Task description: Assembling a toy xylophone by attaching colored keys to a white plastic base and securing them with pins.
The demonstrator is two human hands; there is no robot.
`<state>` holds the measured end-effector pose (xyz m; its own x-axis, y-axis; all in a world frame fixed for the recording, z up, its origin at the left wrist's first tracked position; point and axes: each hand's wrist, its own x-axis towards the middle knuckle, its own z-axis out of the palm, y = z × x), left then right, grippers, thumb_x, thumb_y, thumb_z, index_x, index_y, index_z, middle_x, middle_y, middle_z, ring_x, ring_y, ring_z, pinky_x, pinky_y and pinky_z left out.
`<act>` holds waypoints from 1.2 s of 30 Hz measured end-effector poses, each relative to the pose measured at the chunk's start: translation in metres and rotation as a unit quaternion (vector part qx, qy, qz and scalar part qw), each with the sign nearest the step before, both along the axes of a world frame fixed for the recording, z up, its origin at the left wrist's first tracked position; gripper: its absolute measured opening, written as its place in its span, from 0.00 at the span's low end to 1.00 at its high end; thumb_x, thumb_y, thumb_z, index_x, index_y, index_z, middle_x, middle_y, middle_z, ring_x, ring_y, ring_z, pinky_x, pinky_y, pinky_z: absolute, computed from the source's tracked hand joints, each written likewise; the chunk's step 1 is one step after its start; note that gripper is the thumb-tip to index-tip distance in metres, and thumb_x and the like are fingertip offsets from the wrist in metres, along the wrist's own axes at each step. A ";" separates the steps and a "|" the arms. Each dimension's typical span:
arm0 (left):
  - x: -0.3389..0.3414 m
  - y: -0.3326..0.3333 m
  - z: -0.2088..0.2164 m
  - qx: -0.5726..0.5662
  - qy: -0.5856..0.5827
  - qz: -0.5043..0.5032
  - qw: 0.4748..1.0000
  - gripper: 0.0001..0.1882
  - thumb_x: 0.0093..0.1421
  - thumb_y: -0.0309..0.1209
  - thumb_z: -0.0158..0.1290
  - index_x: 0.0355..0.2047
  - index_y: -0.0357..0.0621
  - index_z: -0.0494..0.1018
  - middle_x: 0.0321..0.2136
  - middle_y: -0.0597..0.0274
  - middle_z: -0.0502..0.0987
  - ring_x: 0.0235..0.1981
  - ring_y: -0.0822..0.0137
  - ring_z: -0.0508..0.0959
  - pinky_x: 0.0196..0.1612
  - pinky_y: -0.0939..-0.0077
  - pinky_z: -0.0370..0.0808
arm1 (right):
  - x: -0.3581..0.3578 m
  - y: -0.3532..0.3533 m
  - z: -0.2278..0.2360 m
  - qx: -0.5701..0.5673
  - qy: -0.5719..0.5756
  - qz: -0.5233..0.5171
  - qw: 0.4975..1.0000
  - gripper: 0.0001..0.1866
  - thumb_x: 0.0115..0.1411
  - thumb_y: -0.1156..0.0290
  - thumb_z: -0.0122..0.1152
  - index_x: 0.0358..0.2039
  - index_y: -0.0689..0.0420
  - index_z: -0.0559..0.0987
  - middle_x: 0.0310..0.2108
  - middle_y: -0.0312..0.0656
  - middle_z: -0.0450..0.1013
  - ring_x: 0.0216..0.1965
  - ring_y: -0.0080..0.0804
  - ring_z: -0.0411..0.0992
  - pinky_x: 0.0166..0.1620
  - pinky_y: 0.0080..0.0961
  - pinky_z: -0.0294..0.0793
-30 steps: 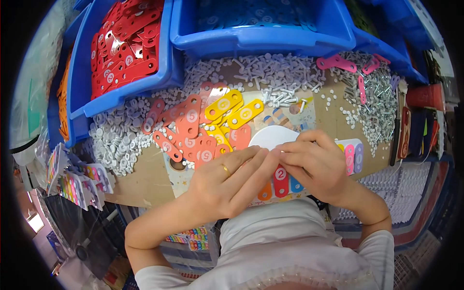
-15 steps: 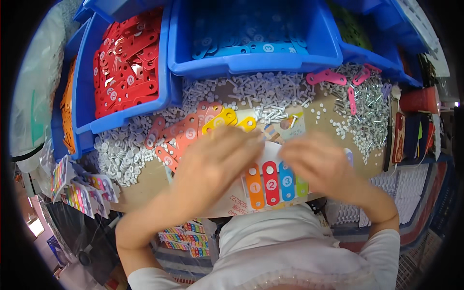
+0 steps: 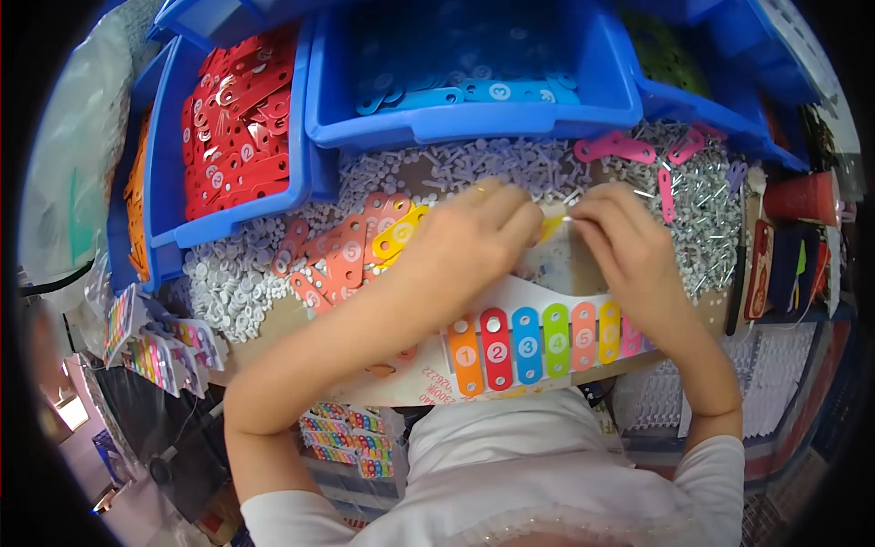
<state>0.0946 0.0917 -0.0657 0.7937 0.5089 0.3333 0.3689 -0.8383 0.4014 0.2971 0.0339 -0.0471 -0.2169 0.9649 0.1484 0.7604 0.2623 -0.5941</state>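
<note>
A toy xylophone (image 3: 556, 340) with several coloured bars on a white frame lies at the near edge of the worktop. Beyond it, my left hand (image 3: 488, 228) is closed, knuckles up, beside the heap of white plastic pins (image 3: 510, 164); its fingertips are hidden. To its right, the thumb and index finger of my right hand (image 3: 629, 242) pinch a small white pin (image 3: 568, 218). Yellow bars (image 3: 397, 232) and salmon-pink bars (image 3: 346, 263) lie loosely left of my left hand, partly behind the forearm.
Blue bins hold red bars (image 3: 241, 150) and blue bars (image 3: 499, 92) at the back. White caps (image 3: 228, 292) are heaped at left, metal screws (image 3: 702, 214) at right near pink bars (image 3: 615, 147). A red cup (image 3: 802, 199) stands at far right, packaged xylophones (image 3: 164, 346) at left.
Both hands have moved away from the xylophone's top edge, farther back toward the white pins. More of its bars now show, and a pin is visible between my right fingers.
</note>
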 end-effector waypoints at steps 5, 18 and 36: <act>-0.054 -0.049 0.032 -0.213 -0.115 0.145 0.960 0.11 0.51 0.21 0.58 0.37 0.37 0.75 0.37 0.56 0.78 0.36 0.60 0.80 0.37 0.69 0.78 | -0.012 -0.040 0.015 -0.051 0.097 0.110 0.988 0.12 0.50 0.84 0.63 0.37 0.60 0.78 0.38 0.43 0.74 0.35 0.34 0.76 0.36 0.24 0.76; -0.075 -0.142 0.010 -0.116 -0.100 0.103 0.983 0.12 0.47 0.20 0.62 0.34 0.37 0.79 0.39 0.57 0.80 0.33 0.65 0.82 0.30 0.78 0.79 | -0.046 -0.094 0.005 0.012 0.112 0.166 0.980 0.10 0.48 0.82 0.66 0.33 0.63 0.78 0.38 0.44 0.76 0.34 0.36 0.78 0.33 0.25 0.78; -0.073 -0.080 0.034 -0.036 0.008 0.077 0.996 0.10 0.51 0.28 0.58 0.36 0.44 0.78 0.36 0.66 0.77 0.41 0.63 0.75 0.42 0.70 0.69 | -0.032 -0.039 0.018 0.019 0.017 0.212 0.977 0.10 0.45 0.73 0.68 0.30 0.55 0.80 0.34 0.34 0.75 0.39 0.34 0.71 0.44 0.35 0.66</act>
